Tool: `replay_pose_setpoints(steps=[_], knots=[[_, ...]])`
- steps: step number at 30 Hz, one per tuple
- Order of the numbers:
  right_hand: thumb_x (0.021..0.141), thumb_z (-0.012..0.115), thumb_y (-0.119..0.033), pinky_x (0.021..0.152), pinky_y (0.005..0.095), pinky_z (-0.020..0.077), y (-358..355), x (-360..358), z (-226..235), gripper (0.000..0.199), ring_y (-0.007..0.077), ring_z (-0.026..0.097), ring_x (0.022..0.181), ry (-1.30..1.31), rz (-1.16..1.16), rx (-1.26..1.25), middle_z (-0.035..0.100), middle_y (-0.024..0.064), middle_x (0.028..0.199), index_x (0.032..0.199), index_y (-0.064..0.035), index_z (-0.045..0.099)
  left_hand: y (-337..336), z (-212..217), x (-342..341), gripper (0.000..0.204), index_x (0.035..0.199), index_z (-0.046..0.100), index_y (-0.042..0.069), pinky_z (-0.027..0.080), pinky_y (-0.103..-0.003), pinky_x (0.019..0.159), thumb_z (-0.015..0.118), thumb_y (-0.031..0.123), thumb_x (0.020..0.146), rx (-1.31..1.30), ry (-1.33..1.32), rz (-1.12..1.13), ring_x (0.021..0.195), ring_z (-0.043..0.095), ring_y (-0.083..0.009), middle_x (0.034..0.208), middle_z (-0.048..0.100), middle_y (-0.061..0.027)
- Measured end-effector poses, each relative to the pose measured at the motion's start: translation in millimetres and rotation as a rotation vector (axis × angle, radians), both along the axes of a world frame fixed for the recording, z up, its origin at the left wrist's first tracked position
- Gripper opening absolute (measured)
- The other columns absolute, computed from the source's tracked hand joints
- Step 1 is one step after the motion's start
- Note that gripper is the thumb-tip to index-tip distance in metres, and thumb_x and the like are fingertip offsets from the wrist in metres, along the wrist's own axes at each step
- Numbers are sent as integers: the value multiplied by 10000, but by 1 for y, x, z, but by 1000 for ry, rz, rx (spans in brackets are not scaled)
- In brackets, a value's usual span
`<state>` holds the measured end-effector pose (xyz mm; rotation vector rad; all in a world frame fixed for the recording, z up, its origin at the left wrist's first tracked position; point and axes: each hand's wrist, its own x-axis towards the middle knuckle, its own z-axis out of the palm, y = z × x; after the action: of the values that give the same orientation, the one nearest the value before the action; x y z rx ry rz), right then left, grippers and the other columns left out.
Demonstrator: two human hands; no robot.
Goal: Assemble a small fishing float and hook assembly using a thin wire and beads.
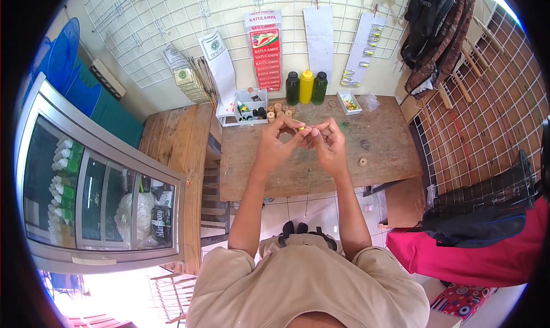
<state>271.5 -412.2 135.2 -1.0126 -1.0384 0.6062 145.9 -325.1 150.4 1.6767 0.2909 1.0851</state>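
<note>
Both hands are raised over the wooden table, fingertips almost meeting. My left hand (277,142) is closed in a pinch on a small yellow piece (302,128), which looks like a fishing float; the fingers cover most of it. Right beside it, my right hand (329,143) is pinched shut on a thin line (309,168). This line hangs from between the hands, past the table's front edge toward the floor. Where line and yellow piece meet is hidden by the fingertips.
On the wooden table (263,176) stand a white divided box (229,122), wooden spools (279,109), two dark green bottles, a yellow bottle (306,87) and a small white box (349,102) of colourful bits. One loose spool (362,162) lies at right. A glass cabinet (103,185) stands left.
</note>
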Motion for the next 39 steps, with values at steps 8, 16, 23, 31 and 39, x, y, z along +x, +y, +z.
replay_pose_setpoints(steps=[8,16,23,31,39], knots=[[958,527,-127,617,240,495,-18,8,1,125,114,641,742,6,26,31,668,80,856,918,-11,506,-16,1,7,152,904,604,5,495,-262,724,718,15,804,-31,11,-46,821,612,-115,916,660,-84],[957,533,-133,618,240,484,-39,8,-14,117,116,643,756,-38,43,-11,660,68,856,924,-23,508,-46,-10,4,166,902,617,6,487,-246,650,732,68,802,43,42,55,713,613,-108,919,680,-100],[939,562,-116,664,260,498,-68,5,-17,122,127,634,772,-66,12,-45,645,88,874,920,3,547,-81,-27,6,137,923,573,-14,501,-253,764,670,-35,829,-33,-12,143,892,635,-140,949,648,-105],[893,604,-57,891,373,452,-79,10,14,60,230,557,1051,-320,-333,354,604,143,1084,936,-16,601,-94,-27,10,158,957,547,-19,494,-242,777,650,-50,841,-69,-17,152,913,637,-139,959,650,-112],[920,568,-45,812,303,474,-42,14,24,59,160,605,900,6,14,352,632,118,1025,952,4,579,-83,-29,14,166,959,541,-24,494,-233,774,651,-53,839,-102,-8,122,914,633,-133,965,652,-114]])
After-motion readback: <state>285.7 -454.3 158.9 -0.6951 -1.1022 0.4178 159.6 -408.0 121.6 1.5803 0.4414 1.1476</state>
